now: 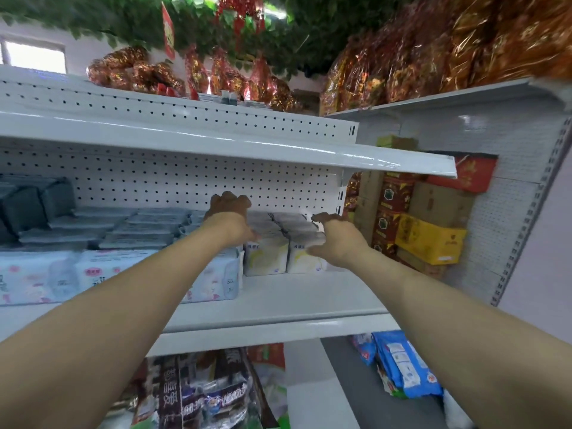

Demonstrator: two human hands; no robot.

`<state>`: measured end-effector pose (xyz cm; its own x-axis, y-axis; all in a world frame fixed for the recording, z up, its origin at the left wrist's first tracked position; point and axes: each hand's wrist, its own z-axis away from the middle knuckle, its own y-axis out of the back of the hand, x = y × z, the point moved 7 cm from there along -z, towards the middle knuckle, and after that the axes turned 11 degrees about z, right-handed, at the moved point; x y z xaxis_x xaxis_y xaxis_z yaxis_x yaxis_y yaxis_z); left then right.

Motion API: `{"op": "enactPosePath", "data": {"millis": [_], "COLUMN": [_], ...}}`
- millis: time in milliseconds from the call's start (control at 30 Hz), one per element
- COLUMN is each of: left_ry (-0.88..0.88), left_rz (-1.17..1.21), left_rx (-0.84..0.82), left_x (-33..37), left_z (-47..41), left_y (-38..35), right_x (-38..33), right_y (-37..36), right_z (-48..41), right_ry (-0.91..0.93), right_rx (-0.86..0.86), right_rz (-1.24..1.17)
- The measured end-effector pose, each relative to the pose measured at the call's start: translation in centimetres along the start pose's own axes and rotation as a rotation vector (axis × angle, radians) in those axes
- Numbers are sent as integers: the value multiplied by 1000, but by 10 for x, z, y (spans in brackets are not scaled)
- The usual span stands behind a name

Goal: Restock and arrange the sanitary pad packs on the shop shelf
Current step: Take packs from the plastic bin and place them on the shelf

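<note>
1. The person is reaching both arms to the right end of the shelf point(278, 308), where the white packs point(280, 252) are standing in two rows running front to back.
2. The left grip point(230, 212) is curling over the block's far left top, with its thumb lying along the side. This is likely keeping the rows from spreading towards the blue packs point(213, 274) just beside them.
3. The right grip point(337, 239) is wrapping bent fingers round the block's right flank, pressing inwards. Together the two are squeezing the packs into one tight block.
4. The block is sitting back from the shelf lip, so the squaring up seems close to finished.
5. Grey packs point(139, 227) are lying stacked flat further left.
</note>
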<state>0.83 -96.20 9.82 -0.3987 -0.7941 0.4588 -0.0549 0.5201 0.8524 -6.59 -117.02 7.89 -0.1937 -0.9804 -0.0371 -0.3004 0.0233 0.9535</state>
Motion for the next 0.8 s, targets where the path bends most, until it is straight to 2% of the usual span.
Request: {"op": "enactPosePath", "data": {"millis": [200, 567, 800], "left_ry": [-8, 151, 261], "left_rz": [62, 73, -6], "left_rx": [133, 159, 150], "left_x": [-12, -32, -43], "left_z": [70, 250, 355], "left_y": [31, 50, 64], "right_x": [-25, -79, -116], "right_y": [28, 59, 66], "right_z": [56, 197, 272], "right_ry": [54, 178, 280], "right_rx": [24, 5, -46], "right_rz": [-27, -196, -229]}}
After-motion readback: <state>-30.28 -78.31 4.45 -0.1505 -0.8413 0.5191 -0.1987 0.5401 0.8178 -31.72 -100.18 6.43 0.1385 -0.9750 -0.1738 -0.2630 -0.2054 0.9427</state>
